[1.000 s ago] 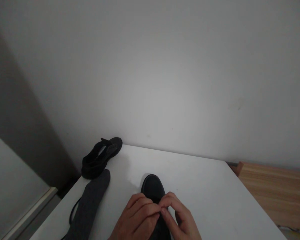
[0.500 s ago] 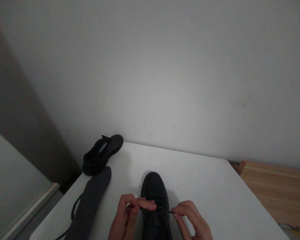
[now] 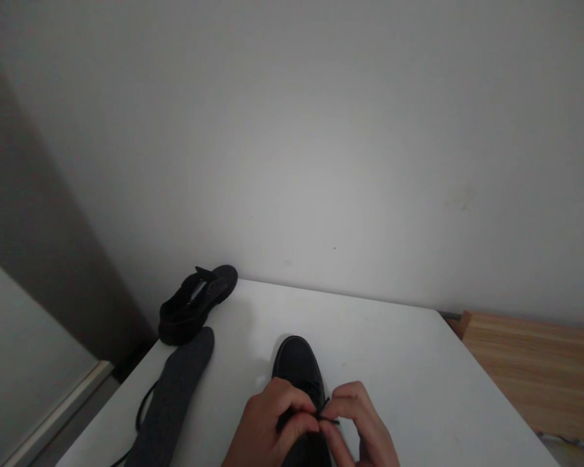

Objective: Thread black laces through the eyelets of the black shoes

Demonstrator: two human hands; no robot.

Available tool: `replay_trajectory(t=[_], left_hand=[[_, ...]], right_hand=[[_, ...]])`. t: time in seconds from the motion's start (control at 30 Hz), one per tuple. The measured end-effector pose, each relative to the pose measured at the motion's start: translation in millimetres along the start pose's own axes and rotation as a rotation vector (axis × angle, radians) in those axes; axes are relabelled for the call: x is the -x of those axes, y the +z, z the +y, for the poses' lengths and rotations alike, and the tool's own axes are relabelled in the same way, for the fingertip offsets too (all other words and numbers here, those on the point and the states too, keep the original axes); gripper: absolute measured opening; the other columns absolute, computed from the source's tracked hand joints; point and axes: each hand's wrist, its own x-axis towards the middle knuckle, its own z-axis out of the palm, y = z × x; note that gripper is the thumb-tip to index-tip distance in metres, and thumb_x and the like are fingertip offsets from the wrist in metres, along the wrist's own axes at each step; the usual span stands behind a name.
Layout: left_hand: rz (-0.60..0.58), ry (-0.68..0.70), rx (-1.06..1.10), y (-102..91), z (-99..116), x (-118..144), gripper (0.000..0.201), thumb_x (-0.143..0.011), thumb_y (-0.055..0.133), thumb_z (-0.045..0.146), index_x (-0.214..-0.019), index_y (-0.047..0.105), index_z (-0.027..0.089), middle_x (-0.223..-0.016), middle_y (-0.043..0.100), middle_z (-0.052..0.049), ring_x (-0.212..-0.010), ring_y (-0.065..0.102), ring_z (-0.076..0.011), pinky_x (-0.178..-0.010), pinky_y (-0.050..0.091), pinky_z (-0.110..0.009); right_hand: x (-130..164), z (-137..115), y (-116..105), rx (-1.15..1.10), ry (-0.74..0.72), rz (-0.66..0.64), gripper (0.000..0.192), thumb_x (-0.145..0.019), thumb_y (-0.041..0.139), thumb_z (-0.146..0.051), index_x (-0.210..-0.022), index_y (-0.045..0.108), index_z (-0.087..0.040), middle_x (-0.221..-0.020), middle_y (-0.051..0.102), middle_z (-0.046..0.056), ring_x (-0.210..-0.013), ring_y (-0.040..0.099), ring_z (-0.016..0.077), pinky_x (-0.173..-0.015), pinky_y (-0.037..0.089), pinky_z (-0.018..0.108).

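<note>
A black shoe (image 3: 298,357) rests on the white tabletop, toe pointing toward the wall, its rear cut off by the bottom edge of the view. Over its lacing, my left hand (image 3: 277,421) pinches a dark shoelace between thumb and forefinger. Close against those fingertips, my right hand (image 3: 357,425) also pinches the shoelace (image 3: 331,421), and short dark ends of it stick out there. The hands cover much of the shoe's middle and right side.
A second black shoe (image 3: 182,324) stands at the table's far left corner. Beside it lies a dark grey sock (image 3: 178,389) with a black cord (image 3: 140,415) partly under it. The white table (image 3: 394,370) meets a pale wall (image 3: 321,162). Wooden furniture (image 3: 530,363) is at right.
My left hand has moved right across the shoe, and its fingers have closed into a pinch beside the right fingertips. My right hand has shifted slightly left.
</note>
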Motion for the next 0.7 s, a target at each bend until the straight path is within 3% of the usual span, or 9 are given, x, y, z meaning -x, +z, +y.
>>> replay_trajectory(t=[0.13,0.3,0.37,0.53,0.6,0.7], left_hand=[[-0.019,0.119,-0.089,-1.6,-0.8,-0.3,0.015,-0.079,0.070,0.011,-0.087,0.068,0.022,-0.082,0.069,0.003,-0.078,0.065,-0.0129,-0.069,0.047,-0.019],[0.121,0.159,-0.067,-1.2,2.5,0.3,0.014,-0.085,0.061,0.009,-0.088,0.065,0.022,-0.082,0.066,0.001,-0.079,0.063,-0.0133,-0.070,0.049,-0.021],[0.145,0.139,-0.067,-0.9,3.8,0.9,0.013,-0.084,0.062,0.009,-0.084,0.065,0.022,-0.082,0.065,0.000,-0.082,0.062,-0.0148,-0.073,0.050,-0.023],[0.109,0.051,-0.086,1.8,-2.6,4.7,0.014,-0.083,0.058,0.008,-0.085,0.065,0.020,-0.088,0.064,-0.004,-0.091,0.062,-0.0192,-0.081,0.051,-0.031],[0.129,0.021,-0.065,3.1,-7.1,5.5,0.015,-0.082,0.056,0.007,-0.082,0.064,0.019,-0.086,0.066,-0.004,-0.089,0.063,-0.0198,-0.081,0.050,-0.033],[0.137,-0.026,0.023,4.5,-11.0,4.0,0.015,-0.080,0.054,0.005,-0.076,0.060,0.019,-0.081,0.066,-0.003,-0.082,0.065,-0.0187,-0.077,0.050,-0.032]], right_hand=[[-4.6,2.8,-0.3,0.020,-0.021,-0.019,0.020,-0.087,0.062,-0.007,-0.094,0.065,-0.025,-0.092,0.057,0.004,-0.084,0.063,0.0164,-0.072,0.055,0.024],[-2.3,5.6,2.5,-0.077,0.004,-0.083,0.027,-0.089,0.066,-0.015,-0.113,0.064,-0.028,-0.098,0.066,0.005,-0.089,0.067,0.0182,-0.077,0.057,0.026],[-2.2,6.8,2.6,-0.090,0.010,-0.118,0.031,-0.089,0.067,-0.014,-0.117,0.063,-0.029,-0.092,0.068,0.003,-0.081,0.068,0.0167,-0.071,0.057,0.023],[-3.2,8.7,-2.3,-0.021,-0.015,-0.065,0.022,-0.091,0.060,-0.007,-0.100,0.064,-0.026,-0.083,0.067,0.002,-0.076,0.067,0.0159,-0.067,0.056,0.023],[-1.6,10.0,-4.9,0.003,-0.017,-0.030,0.019,-0.092,0.057,-0.008,-0.098,0.063,-0.025,-0.082,0.065,0.003,-0.075,0.066,0.0162,-0.065,0.056,0.023],[3.3,14.1,-8.5,0.000,-0.077,-0.082,0.012,-0.095,0.056,-0.015,-0.098,0.063,-0.025,-0.081,0.064,0.003,-0.074,0.065,0.0178,-0.063,0.056,0.026]])
